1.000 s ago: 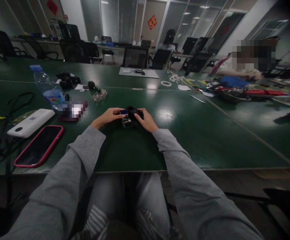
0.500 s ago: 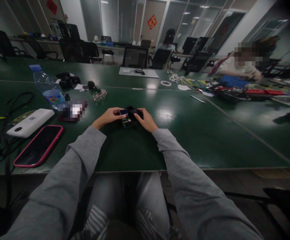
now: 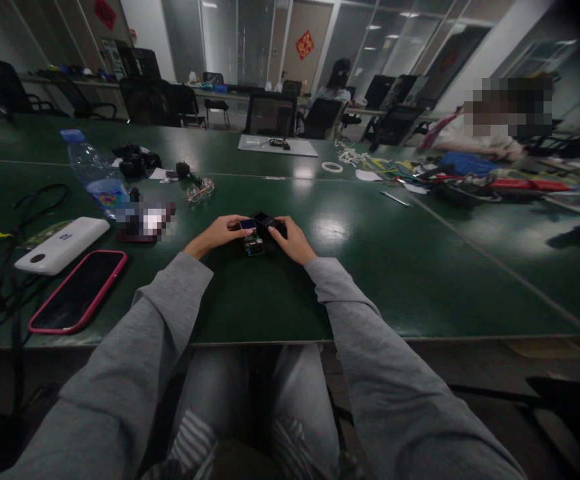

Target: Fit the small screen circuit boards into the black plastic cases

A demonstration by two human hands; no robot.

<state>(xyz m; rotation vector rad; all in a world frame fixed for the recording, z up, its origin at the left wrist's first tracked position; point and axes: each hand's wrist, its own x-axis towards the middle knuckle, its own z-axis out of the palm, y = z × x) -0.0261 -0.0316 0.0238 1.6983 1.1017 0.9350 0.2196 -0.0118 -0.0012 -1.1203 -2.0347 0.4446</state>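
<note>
On the green table, my left hand is closed on a small display module with a dark blue face and pale edge. My right hand grips a black plastic case, tilted beside the module. Below and between them sits a small circuit board with metal connectors, near my left fingertips. Whether the board is joined to the module or the case I cannot tell. My fingers partly cover both held parts.
Left of my arm lie a pink-framed phone, a white power bank and a plastic bottle. Eyeglasses lie further back. At the far right are a tangle of cables and a seated person.
My hands and the parts in them stay almost in place. The seated person at the right has shifted slightly.
</note>
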